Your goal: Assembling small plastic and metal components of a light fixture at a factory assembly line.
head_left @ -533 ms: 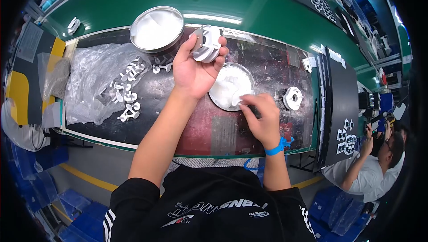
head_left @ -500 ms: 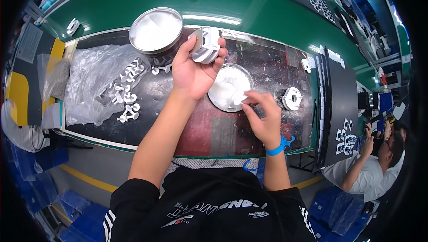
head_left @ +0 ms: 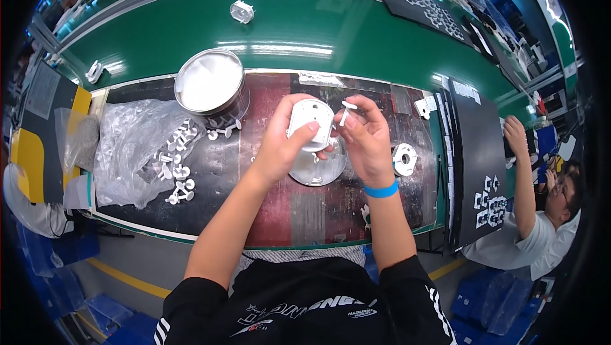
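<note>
My left hand [head_left: 278, 144] is closed around a white plastic housing [head_left: 310, 119], its flat rounded face turned up and my thumb lying on it. Beside it, my right hand [head_left: 370, 144] pinches a white mushroom-shaped plastic pin [head_left: 347, 113] between thumb and fingers, its disc uppermost and stem down. The pin is apart from the housing. Below both hands a round shallow dish [head_left: 316, 176] stands on the dark work mat, partly covered by them; the white stuff seen in it earlier is mostly hidden.
A large round tin [head_left: 229, 104] with white contents stands at the back left. Left of it lie a clear plastic bag [head_left: 124, 154] and several loose white pins [head_left: 181, 170]. A white ring-shaped part [head_left: 405, 159] lies right. Black boards [head_left: 472, 148] stand at the right edge, near a co-worker's arm [head_left: 523, 176].
My right hand has risen from the dish to the housing, now with a pin in its fingers. My left hand has lowered and turned the housing flat side up. The co-worker's arm reaches forward.
</note>
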The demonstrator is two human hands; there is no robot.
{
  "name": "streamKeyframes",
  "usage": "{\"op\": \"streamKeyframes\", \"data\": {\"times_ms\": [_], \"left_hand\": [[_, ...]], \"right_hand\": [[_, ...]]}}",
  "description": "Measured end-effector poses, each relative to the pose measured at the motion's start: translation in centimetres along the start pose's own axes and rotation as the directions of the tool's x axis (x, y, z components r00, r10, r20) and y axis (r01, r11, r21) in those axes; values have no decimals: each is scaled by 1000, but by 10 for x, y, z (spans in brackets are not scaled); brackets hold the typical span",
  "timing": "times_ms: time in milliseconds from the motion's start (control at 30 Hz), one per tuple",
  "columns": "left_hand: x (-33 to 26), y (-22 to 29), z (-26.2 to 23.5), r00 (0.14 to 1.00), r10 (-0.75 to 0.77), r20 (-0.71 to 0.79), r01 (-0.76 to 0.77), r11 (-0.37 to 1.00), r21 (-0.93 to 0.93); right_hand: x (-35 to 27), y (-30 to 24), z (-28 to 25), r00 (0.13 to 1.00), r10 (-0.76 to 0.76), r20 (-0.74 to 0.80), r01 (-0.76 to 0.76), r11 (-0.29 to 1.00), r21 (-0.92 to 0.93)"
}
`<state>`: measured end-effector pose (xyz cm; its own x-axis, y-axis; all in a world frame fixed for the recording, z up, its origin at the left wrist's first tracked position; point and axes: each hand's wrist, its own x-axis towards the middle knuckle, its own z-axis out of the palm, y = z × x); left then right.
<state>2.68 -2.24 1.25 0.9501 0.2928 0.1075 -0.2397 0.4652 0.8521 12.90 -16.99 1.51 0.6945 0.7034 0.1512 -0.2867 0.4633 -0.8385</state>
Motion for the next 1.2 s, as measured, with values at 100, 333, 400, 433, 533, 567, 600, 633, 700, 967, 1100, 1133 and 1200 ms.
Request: {"op": "streamKeyframes", "data": {"times_ms": [100, 333, 400, 433, 533, 567, 600, 633, 700, 967, 1100, 1133, 1200], "left_hand": [[-2, 0, 1, 999, -15, 51, 14, 999, 29], [-9, -2, 11, 992, -124, 23, 117, 975, 186], [-9, -4, 8, 991, -136, 17, 130, 973, 192], [-10, -4, 9, 990, -142, 21, 135, 971, 198], [-9, -3, 13, 990, -142, 13, 135, 966, 222], [-9, -3, 13, 990, -143, 13, 136, 965, 223], [-9, -4, 13, 990, -143, 14, 136, 965, 224], [-9, -4, 12, 990, -142, 13, 135, 965, 227], [-10, -5, 12, 989, -148, 10, 142, 966, 218], [-8, -5, 9, 978, -202, 46, 193, 970, 150], [-9, -6, 11, 979, -198, 47, 192, 975, 112], [-9, -5, 11, 977, -209, 51, 203, 974, 98], [-9, -4, 10, 976, -212, 57, 206, 974, 97]], "right_hand": [[-3, 4, -2, 999, -7, -41, 8, 1000, 24], [-3, 5, -2, 991, -48, -123, 52, 998, 29], [-2, 7, 0, 990, -28, -137, 31, 999, 22], [-3, 6, 2, 988, -20, -152, 21, 1000, 9], [-4, 6, 5, 984, -27, -177, 23, 999, -29], [-4, 6, 5, 984, -27, -177, 22, 999, -28], [-4, 6, 5, 984, -21, -178, 16, 999, -31], [-4, 7, 5, 984, -15, -177, 10, 999, -32], [-4, 8, 5, 984, -11, -177, 7, 1000, -21], [-6, 7, -1, 950, -307, -54, 249, 853, -459], [-4, 2, -13, 883, -416, 219, 433, 542, -720], [-3, 0, -14, 879, -438, 187, 430, 563, -706], [-3, -5, -12, 873, -462, 155, 431, 584, -688]]}}
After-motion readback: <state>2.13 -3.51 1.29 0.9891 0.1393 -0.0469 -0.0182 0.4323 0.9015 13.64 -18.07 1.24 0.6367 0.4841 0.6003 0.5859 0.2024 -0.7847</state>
